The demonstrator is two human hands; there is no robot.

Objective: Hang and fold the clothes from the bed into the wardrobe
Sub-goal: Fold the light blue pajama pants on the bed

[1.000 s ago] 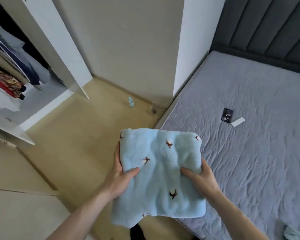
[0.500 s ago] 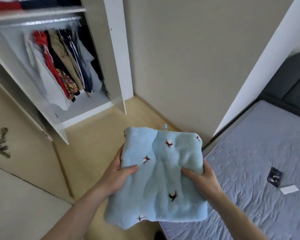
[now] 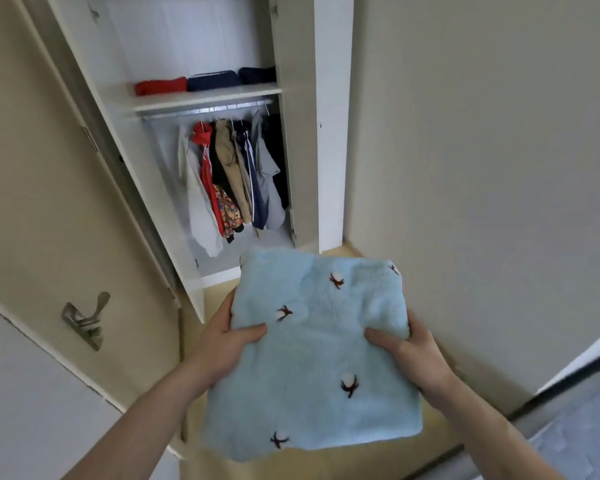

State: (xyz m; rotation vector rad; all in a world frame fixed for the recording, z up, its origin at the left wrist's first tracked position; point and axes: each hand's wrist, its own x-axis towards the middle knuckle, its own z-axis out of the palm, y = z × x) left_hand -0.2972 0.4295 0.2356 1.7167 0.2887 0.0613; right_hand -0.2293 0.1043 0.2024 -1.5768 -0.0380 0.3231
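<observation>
Right now your left hand (image 3: 227, 344) and right hand (image 3: 407, 344) each grip a side of the folded light-blue garment (image 3: 312, 358), thumbs pressed on top, fingers hidden underneath. You hold it in front of the open wardrobe (image 3: 201, 98), where clothes (image 3: 232, 181) hang.

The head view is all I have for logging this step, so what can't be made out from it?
- Underside of the folded light-blue garment: hidden by the garment itself, as are the fingers beneath it of the left hand and right hand.
- Garment type: folded, cannot tell.
- Bed: cut off by the right edge.
- Folded stacks on the wardrobe shelf: too small to identify.
</observation>
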